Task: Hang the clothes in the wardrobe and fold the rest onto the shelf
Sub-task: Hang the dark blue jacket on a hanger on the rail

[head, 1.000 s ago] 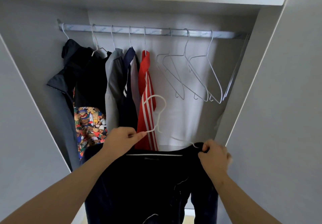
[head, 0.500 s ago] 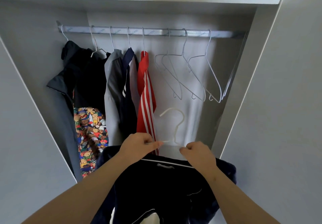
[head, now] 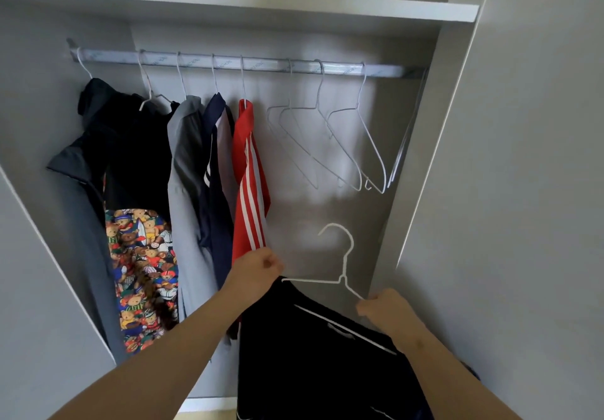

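both hands (head: 258, 272) hold a black garment (head: 313, 354) on a white hanger (head: 343, 276).

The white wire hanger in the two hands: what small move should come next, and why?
Probably pull the dark garment up over the right arm of the white wire hanger, which the right hand pinches: that wire shows bare, while the left hand holds cloth at the left end. The hook is well below the metal rail.

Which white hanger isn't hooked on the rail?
The hanger pinched by the right hand, low against the dark garment; the other hangers hook over the rail.
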